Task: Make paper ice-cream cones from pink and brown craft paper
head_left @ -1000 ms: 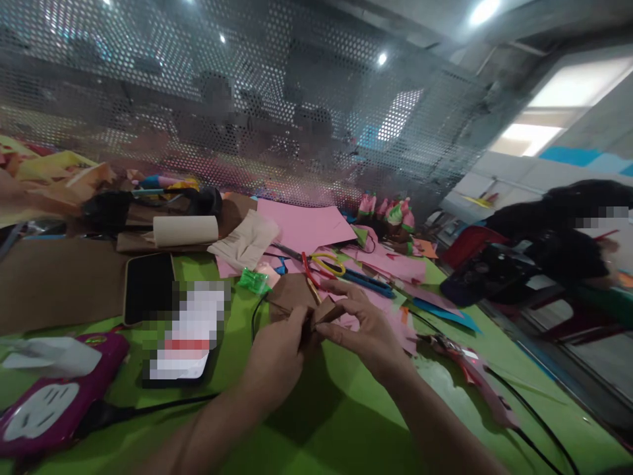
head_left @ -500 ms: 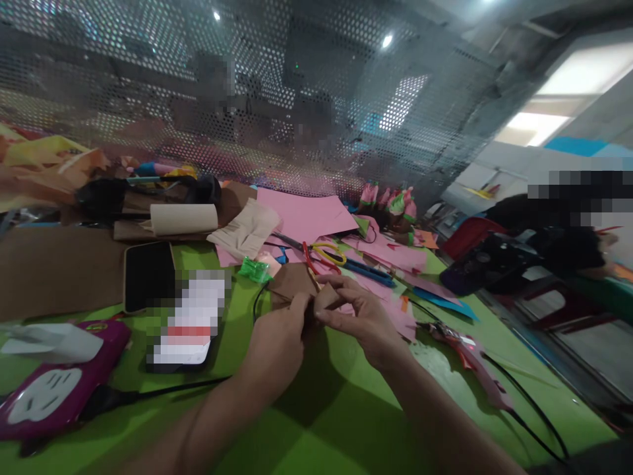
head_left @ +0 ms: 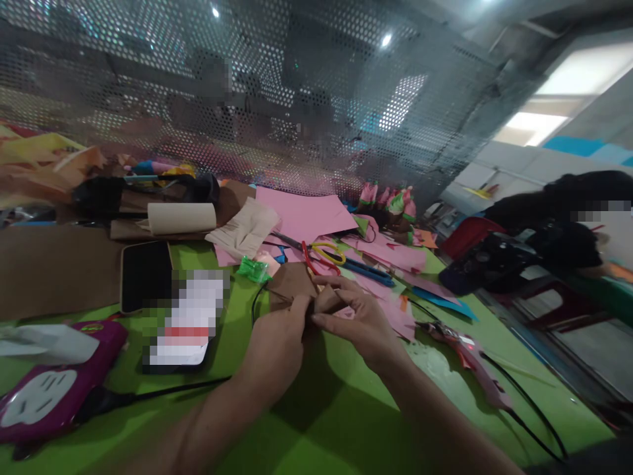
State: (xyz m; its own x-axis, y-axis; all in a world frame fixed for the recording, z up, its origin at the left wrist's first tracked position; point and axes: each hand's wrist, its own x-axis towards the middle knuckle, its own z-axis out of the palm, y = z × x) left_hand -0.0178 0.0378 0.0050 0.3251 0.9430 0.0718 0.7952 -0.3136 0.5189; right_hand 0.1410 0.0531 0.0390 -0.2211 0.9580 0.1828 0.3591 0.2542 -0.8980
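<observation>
Both my hands meet over the green table (head_left: 336,422) and pinch a small folded piece of brown paper (head_left: 326,301). My left hand (head_left: 277,346) grips its near left side with closed fingers. My right hand (head_left: 359,323) holds its right side between thumb and fingertips. A larger brown paper sheet (head_left: 289,280) lies just behind the hands. Red and yellow-handled scissors (head_left: 324,256) rest on pink paper (head_left: 304,218) beyond them.
A black phone (head_left: 143,274), a pixelated card and a purple power strip (head_left: 54,392) lie at left. A cardboard roll (head_left: 182,218) sits farther back. A pink glue gun (head_left: 469,363) with black cable is at right. A perforated metal screen stands behind. Another person sits far right.
My hands stay closed on the brown paper piece and have shifted slightly, pressing it lower toward the table. The view moved a little.
</observation>
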